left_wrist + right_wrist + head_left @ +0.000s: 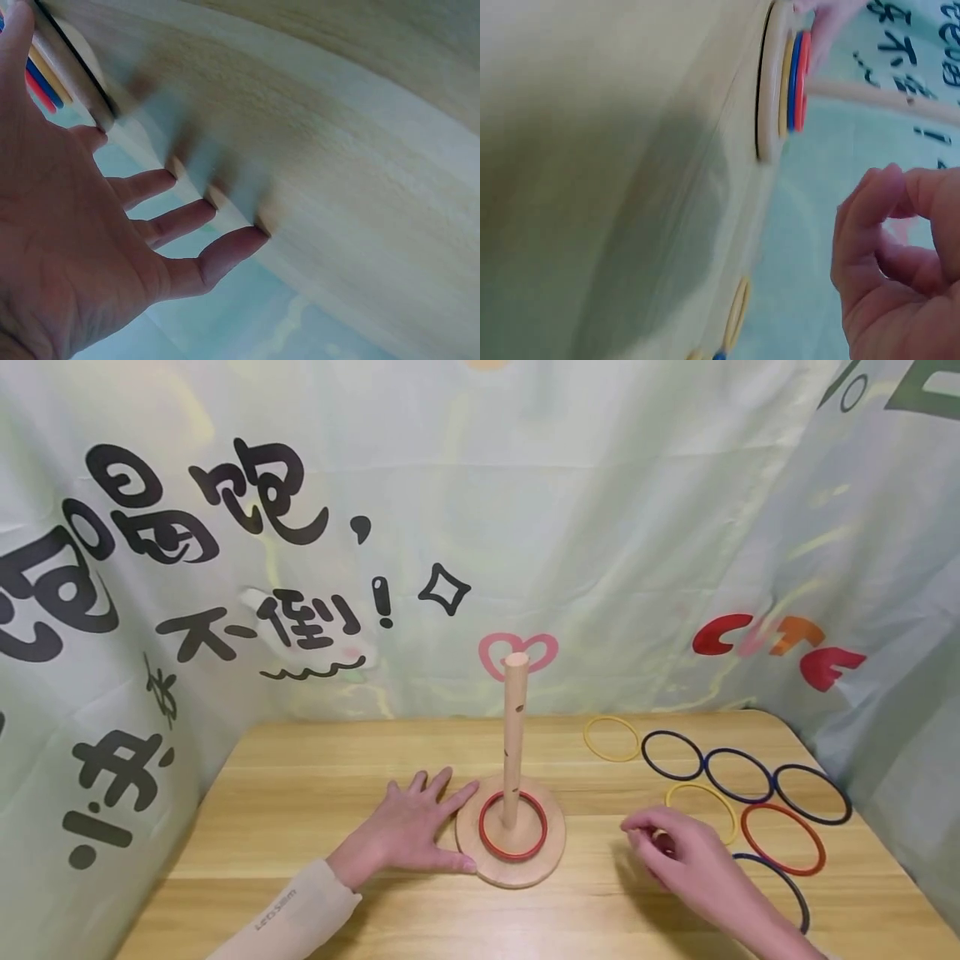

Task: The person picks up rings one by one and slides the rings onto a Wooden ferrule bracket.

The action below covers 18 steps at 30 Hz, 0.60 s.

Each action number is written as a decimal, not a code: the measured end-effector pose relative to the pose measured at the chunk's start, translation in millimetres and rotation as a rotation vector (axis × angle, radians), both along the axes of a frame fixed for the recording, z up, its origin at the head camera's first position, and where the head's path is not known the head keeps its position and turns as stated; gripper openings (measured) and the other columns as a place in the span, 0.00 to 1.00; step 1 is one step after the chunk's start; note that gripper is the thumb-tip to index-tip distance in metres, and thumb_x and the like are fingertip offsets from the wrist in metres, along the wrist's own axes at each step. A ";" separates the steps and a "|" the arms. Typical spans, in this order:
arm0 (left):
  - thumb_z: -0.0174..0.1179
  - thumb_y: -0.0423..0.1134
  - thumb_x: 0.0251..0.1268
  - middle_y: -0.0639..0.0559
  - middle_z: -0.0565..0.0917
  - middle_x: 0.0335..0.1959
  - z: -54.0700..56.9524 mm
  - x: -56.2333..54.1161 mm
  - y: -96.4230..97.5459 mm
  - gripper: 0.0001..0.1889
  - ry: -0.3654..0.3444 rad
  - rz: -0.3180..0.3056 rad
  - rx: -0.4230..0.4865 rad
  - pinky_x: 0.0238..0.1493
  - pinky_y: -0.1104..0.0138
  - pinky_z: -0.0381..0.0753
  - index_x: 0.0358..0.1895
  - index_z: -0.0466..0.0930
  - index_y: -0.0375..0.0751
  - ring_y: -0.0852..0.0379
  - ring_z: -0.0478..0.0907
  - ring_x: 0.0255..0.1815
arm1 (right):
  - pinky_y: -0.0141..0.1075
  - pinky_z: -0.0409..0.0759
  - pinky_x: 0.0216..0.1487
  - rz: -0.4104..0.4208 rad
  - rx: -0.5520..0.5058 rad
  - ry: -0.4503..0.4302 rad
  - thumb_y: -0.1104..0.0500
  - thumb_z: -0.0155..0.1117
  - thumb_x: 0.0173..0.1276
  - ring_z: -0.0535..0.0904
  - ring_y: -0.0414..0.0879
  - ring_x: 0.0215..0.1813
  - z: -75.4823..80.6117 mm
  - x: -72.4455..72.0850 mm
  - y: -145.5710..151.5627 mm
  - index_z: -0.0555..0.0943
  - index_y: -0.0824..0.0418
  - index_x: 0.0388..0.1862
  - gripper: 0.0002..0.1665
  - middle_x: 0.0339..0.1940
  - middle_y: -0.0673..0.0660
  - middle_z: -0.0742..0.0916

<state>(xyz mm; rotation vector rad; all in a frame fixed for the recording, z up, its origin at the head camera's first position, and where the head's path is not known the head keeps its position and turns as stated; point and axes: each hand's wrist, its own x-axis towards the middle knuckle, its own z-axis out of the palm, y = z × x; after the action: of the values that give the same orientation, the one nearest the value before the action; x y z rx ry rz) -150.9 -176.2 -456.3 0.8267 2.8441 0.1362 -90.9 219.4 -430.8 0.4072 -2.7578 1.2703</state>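
Note:
A round wooden base carries an upright wooden post. Around the post lie a red ring, a blue ring and a yellow ring, red uppermost. My left hand rests with fingers spread, thumb and index fingertip at the base's left edge. To the right of the base, my right hand hovers above the table with curled fingers. Thumb and index tip meet in the right wrist view, nothing visible between them. The yellow ring behind this hand is partly hidden, as is a dark blue ring under the forearm.
Farther right on the wooden table lie a red ring, another yellow ring and a row of dark blue rings, the nearest to it being this blue ring. A printed curtain hangs behind and along the sides.

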 end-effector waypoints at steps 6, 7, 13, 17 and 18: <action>0.56 0.89 0.57 0.34 0.60 0.86 -1.8 2.9 -1.3 0.61 0.017 -0.005 -0.005 0.60 0.20 0.67 0.90 0.56 0.61 0.22 0.63 0.79 | 0.32 0.78 0.31 -0.169 0.154 -0.031 0.65 0.76 0.73 0.76 0.36 0.32 -12.2 23.3 49.6 0.88 0.58 0.46 0.07 0.36 0.46 0.83; 0.56 0.89 0.57 0.34 0.60 0.86 -2.1 3.0 -0.9 0.61 0.021 -0.006 -0.001 0.60 0.20 0.67 0.90 0.56 0.61 0.22 0.63 0.79 | 0.32 0.78 0.32 -0.189 0.172 -0.085 0.63 0.77 0.74 0.76 0.37 0.32 -14.1 26.1 58.7 0.87 0.59 0.48 0.08 0.38 0.48 0.84; 0.55 0.89 0.57 0.35 0.60 0.86 -1.7 0.7 3.1 0.61 0.025 -0.023 0.006 0.60 0.20 0.67 0.90 0.56 0.62 0.22 0.63 0.79 | 0.48 0.84 0.48 -0.239 0.357 -0.369 0.38 0.83 0.67 0.83 0.52 0.44 -32.8 35.7 106.6 0.84 0.67 0.56 0.37 0.49 0.55 0.87; 0.55 0.89 0.57 0.35 0.60 0.86 -2.9 1.4 4.3 0.61 0.014 -0.023 0.008 0.60 0.19 0.66 0.91 0.55 0.62 0.24 0.63 0.79 | 0.60 0.82 0.53 -0.233 0.428 -0.417 0.34 0.84 0.62 0.84 0.58 0.51 -49.0 42.1 123.5 0.85 0.69 0.54 0.42 0.47 0.55 0.88; 0.55 0.90 0.57 0.35 0.60 0.86 -3.5 1.6 4.0 0.61 0.014 -0.019 0.007 0.60 0.20 0.66 0.91 0.55 0.62 0.24 0.63 0.79 | 0.59 0.83 0.52 -0.228 0.435 -0.415 0.35 0.83 0.63 0.84 0.57 0.50 -51.9 42.2 125.7 0.85 0.69 0.54 0.41 0.47 0.54 0.87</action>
<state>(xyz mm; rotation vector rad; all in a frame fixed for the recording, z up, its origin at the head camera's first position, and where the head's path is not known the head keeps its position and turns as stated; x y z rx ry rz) -149.3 -172.1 -459.7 0.8600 2.8496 0.1379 -48.6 345.1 -482.7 -0.1742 -3.3070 0.7671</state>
